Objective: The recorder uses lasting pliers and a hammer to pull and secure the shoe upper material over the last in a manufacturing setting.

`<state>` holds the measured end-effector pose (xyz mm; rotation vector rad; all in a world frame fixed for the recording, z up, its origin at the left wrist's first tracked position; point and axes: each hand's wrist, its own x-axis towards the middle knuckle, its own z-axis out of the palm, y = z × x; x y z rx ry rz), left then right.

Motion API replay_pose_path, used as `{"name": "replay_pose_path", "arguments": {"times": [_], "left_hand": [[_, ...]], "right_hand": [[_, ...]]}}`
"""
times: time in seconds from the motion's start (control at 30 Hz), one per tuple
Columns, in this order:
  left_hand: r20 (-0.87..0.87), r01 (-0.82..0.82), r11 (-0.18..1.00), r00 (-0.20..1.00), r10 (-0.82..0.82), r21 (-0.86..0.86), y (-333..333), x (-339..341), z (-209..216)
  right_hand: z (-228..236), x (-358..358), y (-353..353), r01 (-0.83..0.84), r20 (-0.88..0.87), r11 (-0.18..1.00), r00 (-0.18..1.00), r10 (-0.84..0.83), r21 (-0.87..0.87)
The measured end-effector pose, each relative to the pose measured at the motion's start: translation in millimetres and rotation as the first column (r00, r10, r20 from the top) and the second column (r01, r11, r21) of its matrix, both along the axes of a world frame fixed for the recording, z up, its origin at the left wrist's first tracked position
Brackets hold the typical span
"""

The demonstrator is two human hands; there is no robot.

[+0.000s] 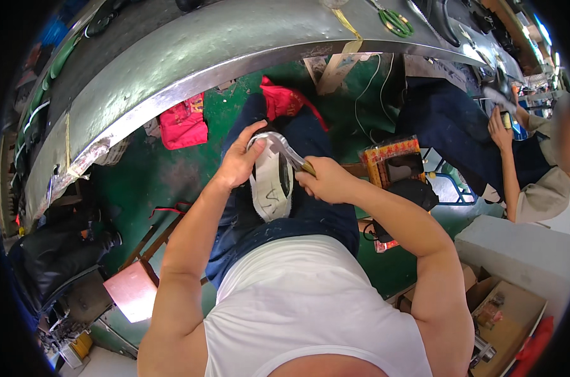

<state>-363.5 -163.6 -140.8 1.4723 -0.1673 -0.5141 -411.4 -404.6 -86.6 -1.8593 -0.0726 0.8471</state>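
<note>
- The white shoe (272, 198) lay between your hands, over the lap of your dark trousers (326, 220). Taking twelve as the top of the view, its long axis ran close to twelve-to-six, the near end toward your belly.
- Your left hand (237, 157) grasped the shoe from its ten o'clock side, thumb pressed at the upper rim; it was the nearer one, touching the shoe.
- Your right hand (327, 180), at three o'clock from the shoe, was closed around the handle of a metal tool (291, 152). The tool slanted from your fist toward ten o'clock, across the shoe's upper part.
- Whether your right fingers brushed the shoe's three o'clock edge, you could not tell.
- The tool's tip merged with the pale rim, so its bite, if any, was hard to make out.
- Your left fingertips were partly hidden behind the shoe, as was its underside; whether it rested on your thighs was unclear.
- The workbench (165, 88) at twelve was cut off; at two o'clock a co-worker's hand (501, 129) showed too small to read well.
</note>
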Motion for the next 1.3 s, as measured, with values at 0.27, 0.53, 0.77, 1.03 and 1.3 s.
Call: {"name": "replay_pose_path", "arguments": {"times": [0.27, 0.53, 0.77, 1.03, 1.3], "left_hand": [[-0.014, -0.196, 0.974, 0.981, 0.196, -0.112, -3.1, 2.5, -11.3], [0.595, -0.164, 0.985, 0.787, 0.162, -0.052, 10.7, -22.2, 52.3], [0.805, -0.142, 0.986, 0.594, 0.012, 0.09, 3.7, -46.8, 69.8], [0.35, 0.031, 0.962, 0.934, 0.07, -0.273, -11.4, -77.6, 60.0], [0.016, -0.328, 0.845, 0.929, 0.369, -0.423, -23.2, -48.0, 44.7]], "right_hand": [[-14.8, -5.1, 7.9, 0.02, 0.28, 0.998, 0.96, -0.003, -0.057], [66.9, 47.7, -25.4, 0.118, 0.756, 0.987, 0.655, 0.003, -0.106], [34.3, 113.9, 9.2, 0.398, 0.843, 0.913, 0.456, -0.287, 0.096], [-29.8, 14.5, 57.2, 0.679, -0.747, 0.554, 0.648, -0.145, 0.481], [-38.5, 47.4, 69.4, 0.11, 0.286, 0.689, 0.854, -0.434, 0.716]]}}
